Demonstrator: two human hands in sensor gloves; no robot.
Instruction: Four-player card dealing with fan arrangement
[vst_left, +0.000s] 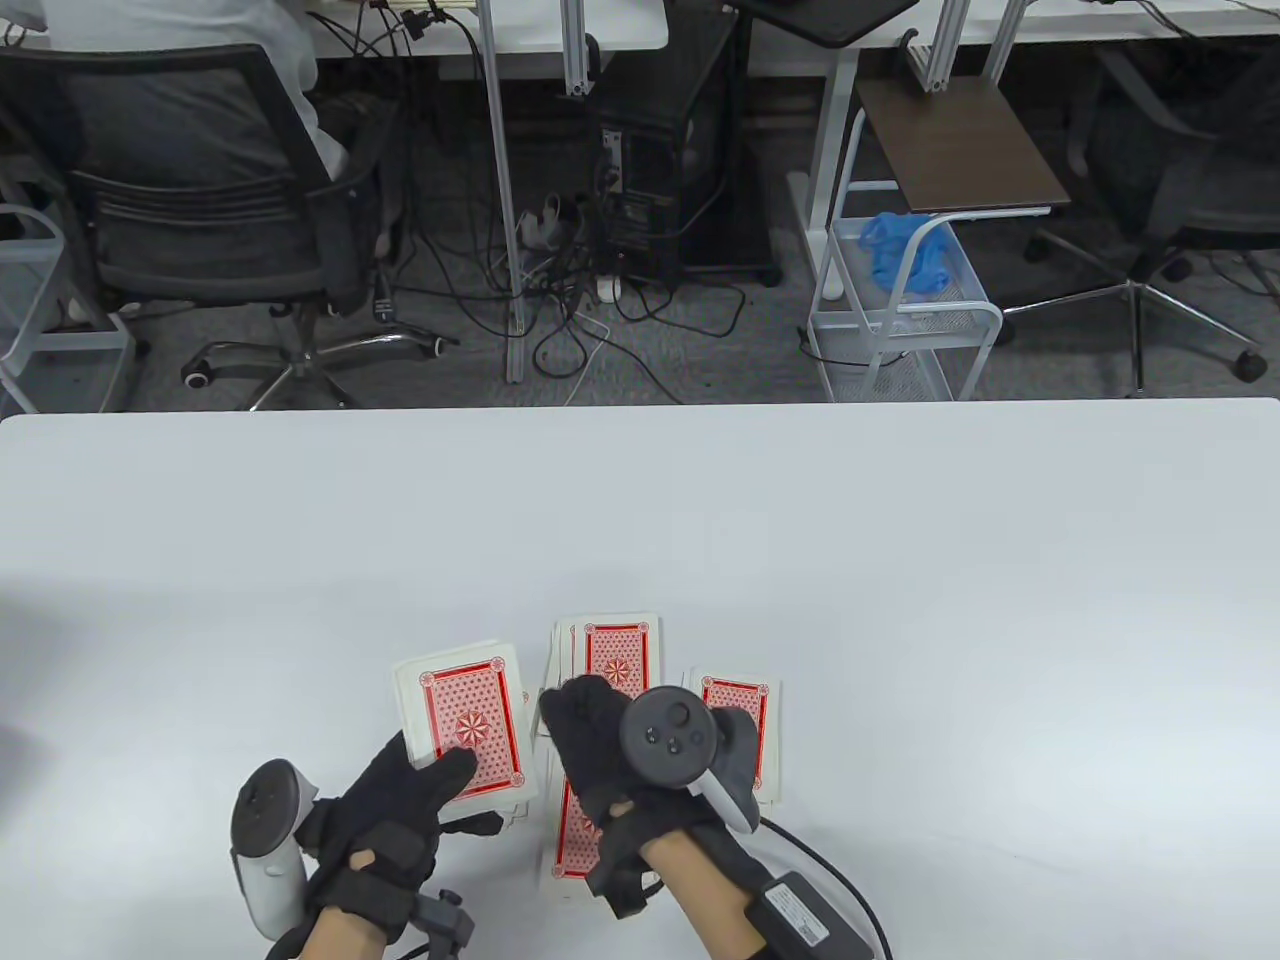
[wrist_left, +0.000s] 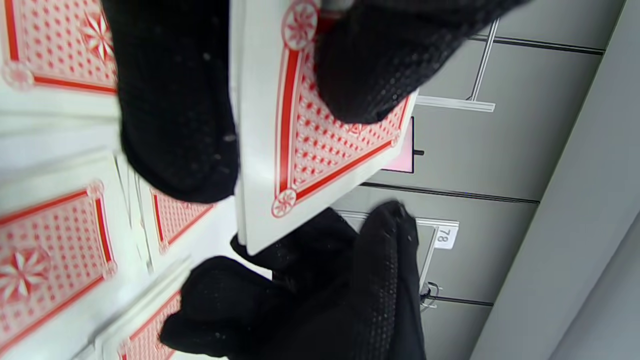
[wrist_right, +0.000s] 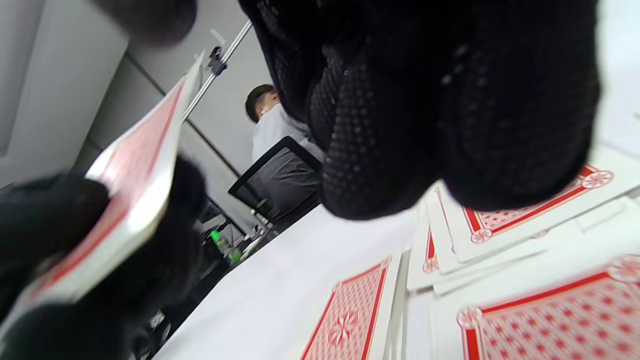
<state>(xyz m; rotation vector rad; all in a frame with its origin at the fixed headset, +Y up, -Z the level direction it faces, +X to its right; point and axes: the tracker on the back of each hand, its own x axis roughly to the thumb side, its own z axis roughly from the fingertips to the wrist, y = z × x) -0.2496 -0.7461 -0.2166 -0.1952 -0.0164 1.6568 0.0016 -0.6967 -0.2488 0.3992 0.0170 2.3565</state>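
Observation:
My left hand (vst_left: 450, 772) grips a deck of red-backed cards (vst_left: 468, 722), thumb on top and fingers beneath; in the left wrist view the thumb (wrist_left: 370, 65) presses the deck (wrist_left: 310, 135). My right hand (vst_left: 578, 708) hovers just right of the deck, with its curled fingers (wrist_right: 380, 150) low over face-down piles. I cannot see whether it pinches a card. One pile (vst_left: 622, 648) lies beyond the right hand, one (vst_left: 742, 708) to its right, one (vst_left: 572, 845) under its wrist. The held deck also shows in the right wrist view (wrist_right: 135, 165).
The white table (vst_left: 640, 520) stretches far back and to both sides of the piles. A black cable and box (vst_left: 800, 905) lie by my right forearm. Chairs, a cart and cables stand beyond the far edge.

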